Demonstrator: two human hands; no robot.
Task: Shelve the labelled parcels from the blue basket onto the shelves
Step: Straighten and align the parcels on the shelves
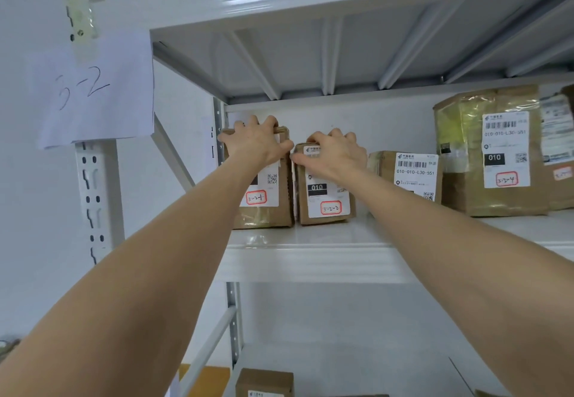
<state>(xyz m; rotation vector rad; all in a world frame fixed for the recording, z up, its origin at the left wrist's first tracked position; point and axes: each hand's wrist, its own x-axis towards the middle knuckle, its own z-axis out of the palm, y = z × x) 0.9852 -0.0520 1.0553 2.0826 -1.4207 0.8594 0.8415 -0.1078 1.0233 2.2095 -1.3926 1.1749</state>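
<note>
Now my left hand [257,142] curls over the top of the end parcel [264,210] and my right hand [334,154] over its neighbour [326,202], both upright on the shelf [310,260]; I'd square them snugly together, labels facing out.

Four brown cardboard parcels with white shipping labels stood upright along the white metal shelf [310,260]: the first parcel [264,210] at the left end, touching the second parcel [326,210], then a lower third parcel [407,176], and a tall tape-wrapped fourth parcel [484,154] rightmost.
</note>
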